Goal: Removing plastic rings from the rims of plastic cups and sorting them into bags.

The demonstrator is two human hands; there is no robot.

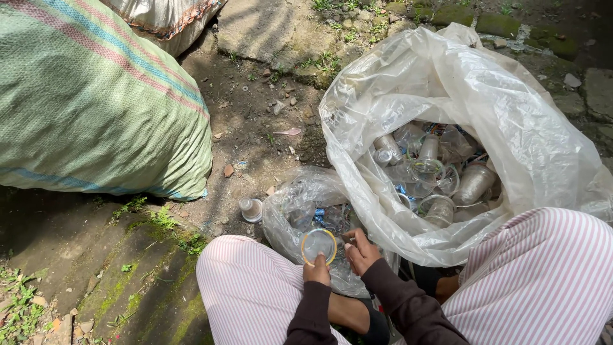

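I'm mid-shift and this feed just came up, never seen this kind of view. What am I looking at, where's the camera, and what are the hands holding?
There is one picture, taken by a camera worn on a person's head, looking down at their own lap and hands. No machine is involved: just two bare hands in dark sleeves, with knees in pink striped trousers on either side.

The left hand holds a clear plastic cup with a yellowish rim, its mouth facing the camera. The right hand is beside it, fingers curled; whether it grips anything I cannot tell.

In front, on bare dirt and mossy stone, a large clear plastic bag stands open, full of similar empty cups. A smaller clear bag lies next to it, and one loose cup is on the ground. A big green woven sack sits to the left.
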